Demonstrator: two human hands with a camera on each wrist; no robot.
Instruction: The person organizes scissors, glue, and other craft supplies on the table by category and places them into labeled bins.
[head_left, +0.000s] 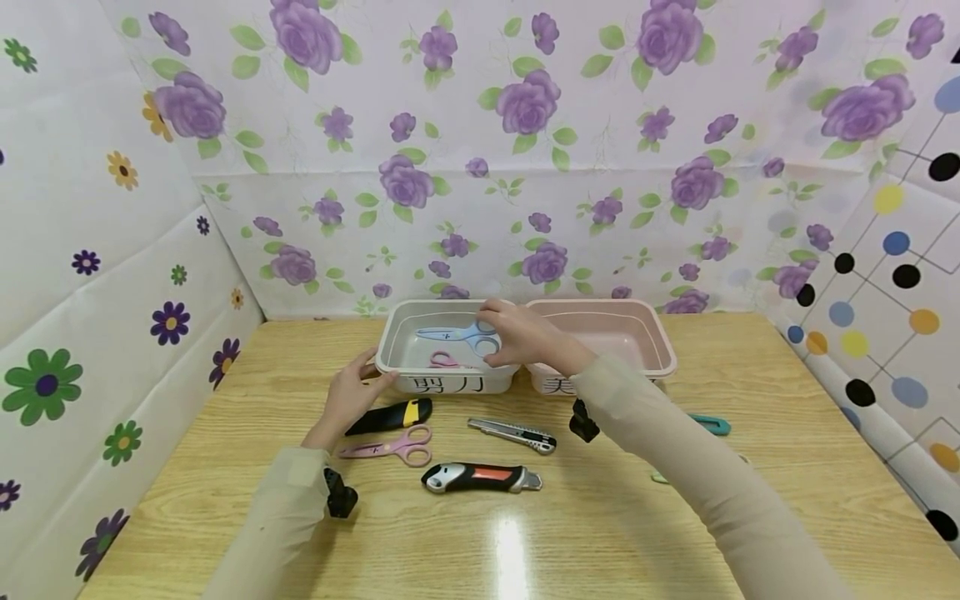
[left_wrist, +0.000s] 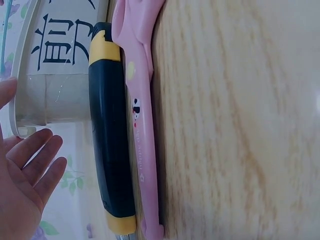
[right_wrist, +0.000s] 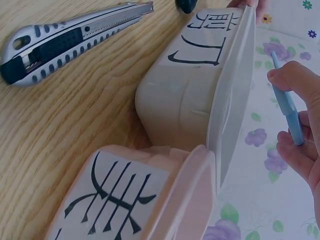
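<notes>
Over the white plastic bin point(head_left: 450, 382), which carries a Chinese label, my right hand point(head_left: 525, 333) pinches light blue scissors point(head_left: 450, 333) by their handle loops. In the right wrist view, the blue scissors point(right_wrist: 288, 107) appear edge-on between thumb and fingers, above the bin's rim. Pink scissors point(head_left: 442, 359) lie inside this bin. My left hand point(head_left: 348, 400) is at the bin's left end, thumb at the front rim. The left wrist view shows its fingers point(left_wrist: 42, 155) fairly straight beside the bin wall. Both wrists wear small black cameras.
A pink bin point(head_left: 667, 367) adjoins on the right. In front lie a black-and-yellow cutter point(head_left: 390, 417), pink scissors point(head_left: 375, 448), a silver snap-off cutter point(head_left: 513, 433) and a black, red and silver utility knife point(head_left: 480, 477). A teal cutter point(head_left: 711, 424) is partly behind the right sleeve.
</notes>
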